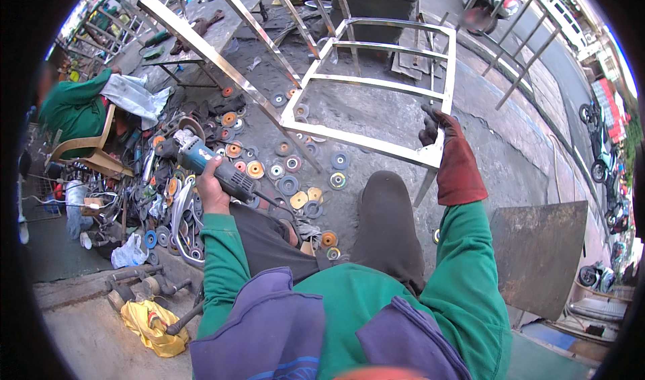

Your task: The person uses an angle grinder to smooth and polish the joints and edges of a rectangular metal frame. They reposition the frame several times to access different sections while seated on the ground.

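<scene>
My left hand (213, 190) is wrapped around the body of a teal and black angle grinder (232, 177). The grinder's head points up and left, and its cord runs down toward my knee. A shiny metal chair frame (363, 139) stands tilted in front of me, its legs rising toward the far left. On my right hand (431, 126) is a glove with dark fingers and a red cuff. Those fingers close around the frame's right side rail, near its front corner. What the grinder's disc looks like is hard to make out.
Many grinding discs (289, 185) litter the ground at left and centre. At far left a person in green (77, 104) sits on a tan chair (94, 141). A metal sheet (541, 256) leans at right. A yellow bag (153, 329) lies lower left. Parked motorbikes (598, 168) line the right.
</scene>
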{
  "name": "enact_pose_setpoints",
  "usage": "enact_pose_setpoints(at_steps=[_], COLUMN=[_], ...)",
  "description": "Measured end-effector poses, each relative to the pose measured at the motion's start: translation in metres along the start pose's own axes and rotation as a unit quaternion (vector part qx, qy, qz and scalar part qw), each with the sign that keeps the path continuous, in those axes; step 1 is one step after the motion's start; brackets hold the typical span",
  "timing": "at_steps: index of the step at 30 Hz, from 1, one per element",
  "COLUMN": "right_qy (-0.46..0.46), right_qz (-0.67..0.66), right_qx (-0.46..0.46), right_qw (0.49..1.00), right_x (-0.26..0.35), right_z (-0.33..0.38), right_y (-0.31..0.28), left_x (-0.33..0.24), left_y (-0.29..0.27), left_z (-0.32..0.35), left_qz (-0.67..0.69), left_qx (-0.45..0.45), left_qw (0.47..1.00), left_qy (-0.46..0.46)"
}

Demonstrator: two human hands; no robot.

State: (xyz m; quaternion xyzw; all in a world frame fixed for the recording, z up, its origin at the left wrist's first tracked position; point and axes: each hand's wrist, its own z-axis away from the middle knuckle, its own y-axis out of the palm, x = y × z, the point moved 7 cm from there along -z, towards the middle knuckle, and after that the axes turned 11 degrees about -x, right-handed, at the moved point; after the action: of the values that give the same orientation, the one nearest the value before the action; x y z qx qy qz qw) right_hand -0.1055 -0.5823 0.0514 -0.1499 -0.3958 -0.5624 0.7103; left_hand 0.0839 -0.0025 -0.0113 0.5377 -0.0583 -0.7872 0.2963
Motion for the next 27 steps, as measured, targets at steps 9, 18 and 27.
enact_pose_setpoints(at_steps=[9, 18, 27], right_qy=[0.046, 0.027, 0.055], right_qz=[0.002, 0.010, -0.050], right_qx=[0.035, -0.025, 0.048], right_qw=[0.998, 0.999, 0.996], right_x=[-0.012, -0.033, -0.065], right_z=[-0.014, 0.053, 0.102], right_y=[-0.033, -0.086, -0.113], left_x=[-0.009, 0.001, -0.002], left_y=[-0.039, -0.087, -0.078], left_z=[0.019, 0.038, 0.030], left_qz=[-0.041, -0.084, -0.042], left_qx=[-0.034, -0.038, -0.010], left_qw=[0.997, 0.993, 0.997], left_qy=[0.047, 0.072, 0.061])
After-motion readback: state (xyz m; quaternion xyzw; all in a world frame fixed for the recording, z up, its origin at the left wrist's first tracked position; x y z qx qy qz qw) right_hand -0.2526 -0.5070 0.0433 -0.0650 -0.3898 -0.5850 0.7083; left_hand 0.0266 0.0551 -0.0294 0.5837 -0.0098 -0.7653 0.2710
